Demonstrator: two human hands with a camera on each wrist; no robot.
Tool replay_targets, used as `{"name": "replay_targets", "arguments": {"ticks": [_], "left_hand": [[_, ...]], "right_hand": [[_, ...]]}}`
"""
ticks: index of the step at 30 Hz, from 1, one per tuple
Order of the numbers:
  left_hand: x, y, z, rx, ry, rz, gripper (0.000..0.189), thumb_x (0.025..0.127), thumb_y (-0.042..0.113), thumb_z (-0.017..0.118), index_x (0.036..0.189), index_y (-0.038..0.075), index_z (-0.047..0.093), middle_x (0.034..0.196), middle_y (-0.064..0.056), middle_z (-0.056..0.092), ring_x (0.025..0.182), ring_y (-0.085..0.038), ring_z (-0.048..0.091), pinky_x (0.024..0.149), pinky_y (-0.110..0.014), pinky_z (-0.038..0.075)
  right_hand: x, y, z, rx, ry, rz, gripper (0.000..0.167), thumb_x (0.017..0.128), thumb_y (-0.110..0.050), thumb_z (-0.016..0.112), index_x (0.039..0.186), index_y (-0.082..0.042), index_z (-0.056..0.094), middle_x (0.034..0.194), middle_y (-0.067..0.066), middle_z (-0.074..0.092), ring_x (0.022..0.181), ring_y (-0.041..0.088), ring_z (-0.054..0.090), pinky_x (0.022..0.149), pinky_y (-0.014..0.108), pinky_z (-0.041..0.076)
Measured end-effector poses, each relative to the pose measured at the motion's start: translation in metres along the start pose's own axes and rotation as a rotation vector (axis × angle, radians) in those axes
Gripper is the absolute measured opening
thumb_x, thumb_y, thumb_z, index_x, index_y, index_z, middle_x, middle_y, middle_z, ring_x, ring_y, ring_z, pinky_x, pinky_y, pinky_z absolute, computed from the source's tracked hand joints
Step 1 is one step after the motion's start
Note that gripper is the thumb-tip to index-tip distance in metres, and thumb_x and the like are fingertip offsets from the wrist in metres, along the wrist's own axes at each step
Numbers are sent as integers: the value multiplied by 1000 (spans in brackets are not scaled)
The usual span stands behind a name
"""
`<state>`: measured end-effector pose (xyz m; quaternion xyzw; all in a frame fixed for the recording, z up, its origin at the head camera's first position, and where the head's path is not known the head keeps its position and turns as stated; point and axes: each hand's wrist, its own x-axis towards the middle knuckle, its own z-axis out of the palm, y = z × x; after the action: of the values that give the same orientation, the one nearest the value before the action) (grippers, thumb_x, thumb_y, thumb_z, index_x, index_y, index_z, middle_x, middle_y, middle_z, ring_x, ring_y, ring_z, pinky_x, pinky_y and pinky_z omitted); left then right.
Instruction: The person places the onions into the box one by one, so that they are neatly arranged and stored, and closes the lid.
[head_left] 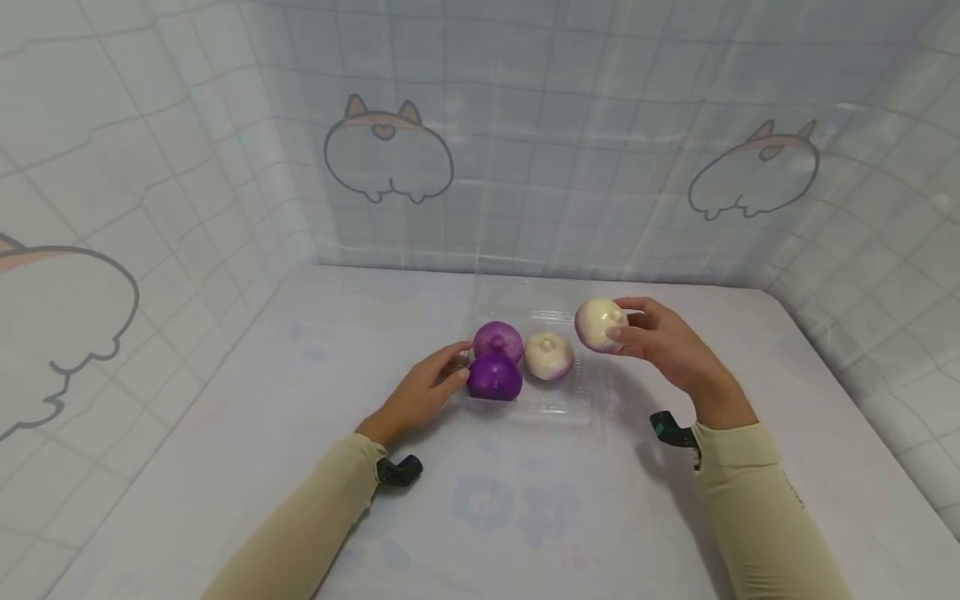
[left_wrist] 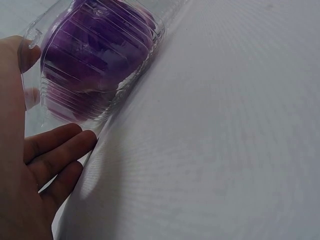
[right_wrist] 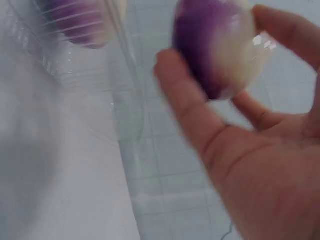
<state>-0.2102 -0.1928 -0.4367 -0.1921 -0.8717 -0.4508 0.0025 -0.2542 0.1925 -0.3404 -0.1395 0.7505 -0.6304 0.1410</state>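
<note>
My right hand (head_left: 667,342) holds a glossy white-and-purple onion (head_left: 598,324) between thumb and fingers, raised above the right side of a clear plastic container (head_left: 592,400). Inside the container sit a second white-and-purple onion (head_left: 549,357), a light purple onion (head_left: 498,340) and a dark purple onion (head_left: 494,377) in front of it. My left hand (head_left: 420,392) grips the container's left edge with thumb and index finger. In the left wrist view its other fingers (left_wrist: 62,150) lie extended along the ribbed wall.
A pale, faintly patterned cloth covers the table (head_left: 480,517). Behind it and at both sides hang grid-patterned sheets (head_left: 525,167) with cartoon animal drawings. The container's transparent lid (head_left: 517,292) appears to lie folded back toward the rear sheet.
</note>
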Motion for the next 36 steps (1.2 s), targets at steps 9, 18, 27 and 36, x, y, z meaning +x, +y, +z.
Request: {"name": "replay_targets", "arguments": {"ticks": [9,18,27,36], "left_hand": [[2,-2,2,11,0,29,50,105,35,52,152,22,43,130,-5,62,117,-20,59,104,-45,45],[1,1,0,10,-7,5,51,105,37,52,152,25,42,133,-4,60,119,-19,58,105,-44,45],[1,0,0,17,3,-4,50,104,41,51,152,28,42,133,-3,60,119,-19,58,105,-46,45],[1,-5,2,5,0,-6,51,104,40,52,153,27,41,134,-4,60,119,-19,57,105,-46,44]], "right_hand": [[-3,4,4,-161,-118,-31,52,95,-18,70,140,-6,47,126,18,57,107,28,63,93,34,52],[2,5,19,-256,-198,-30,54,89,-19,76,136,-7,53,131,15,58,118,31,56,94,35,50],[1,9,28,-285,-217,-46,52,88,-22,79,133,-12,56,128,12,59,111,27,63,93,39,51],[0,8,44,-402,-270,-62,55,87,-23,80,134,-12,54,126,13,58,105,27,64,89,39,53]]}}
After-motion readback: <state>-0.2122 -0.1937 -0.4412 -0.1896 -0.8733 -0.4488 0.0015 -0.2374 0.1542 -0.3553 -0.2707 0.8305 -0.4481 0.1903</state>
